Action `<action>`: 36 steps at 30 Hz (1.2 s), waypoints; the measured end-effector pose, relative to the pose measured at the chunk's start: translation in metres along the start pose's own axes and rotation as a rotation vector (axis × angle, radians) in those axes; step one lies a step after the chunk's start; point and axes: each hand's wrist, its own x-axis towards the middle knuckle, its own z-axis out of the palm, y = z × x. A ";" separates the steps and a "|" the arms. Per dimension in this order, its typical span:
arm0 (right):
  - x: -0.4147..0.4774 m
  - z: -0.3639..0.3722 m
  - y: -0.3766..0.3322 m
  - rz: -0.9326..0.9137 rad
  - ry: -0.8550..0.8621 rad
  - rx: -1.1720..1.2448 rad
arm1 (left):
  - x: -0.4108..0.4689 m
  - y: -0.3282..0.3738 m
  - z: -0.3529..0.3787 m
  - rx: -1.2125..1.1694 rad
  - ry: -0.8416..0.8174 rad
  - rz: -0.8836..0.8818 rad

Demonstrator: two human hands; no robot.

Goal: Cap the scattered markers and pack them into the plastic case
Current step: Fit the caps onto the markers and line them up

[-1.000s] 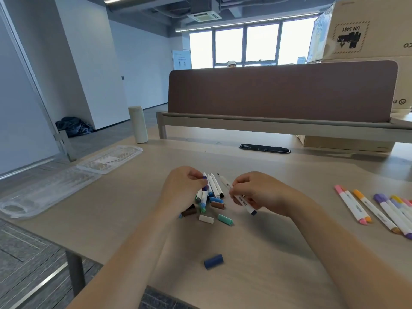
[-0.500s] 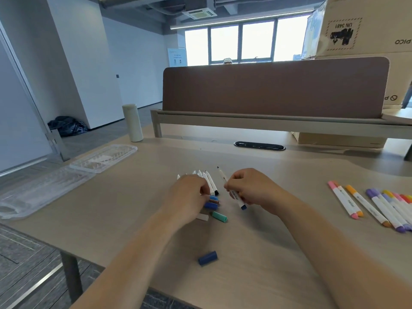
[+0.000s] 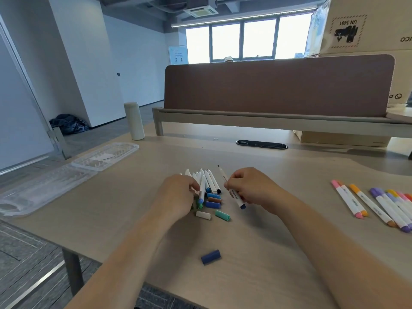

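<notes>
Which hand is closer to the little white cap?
Left. The left hand is just beside the white cap; the right hand is farther right, holding a marker.

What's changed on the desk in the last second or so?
The left hand sank from above the loose markers onto the pile; whether it grips one is unclear. The right hand still pinches the uncapped marker. The dark blue cap, capped markers and plastic case stayed put.
</notes>
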 end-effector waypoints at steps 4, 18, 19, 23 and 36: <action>0.000 0.001 0.001 0.006 -0.002 -0.013 | 0.003 0.003 -0.005 0.022 -0.087 0.028; -0.006 -0.001 -0.002 -0.005 -0.004 0.021 | 0.006 -0.016 0.003 -0.025 -0.007 -0.017; -0.005 -0.001 -0.002 -0.006 0.000 0.024 | 0.007 -0.016 0.003 -0.038 0.019 -0.017; -0.005 -0.002 -0.003 -0.002 0.013 0.026 | 0.007 -0.016 0.003 -0.100 0.071 -0.015; -0.003 -0.003 0.001 0.007 0.043 0.017 | -0.003 -0.001 0.001 0.089 -0.130 0.150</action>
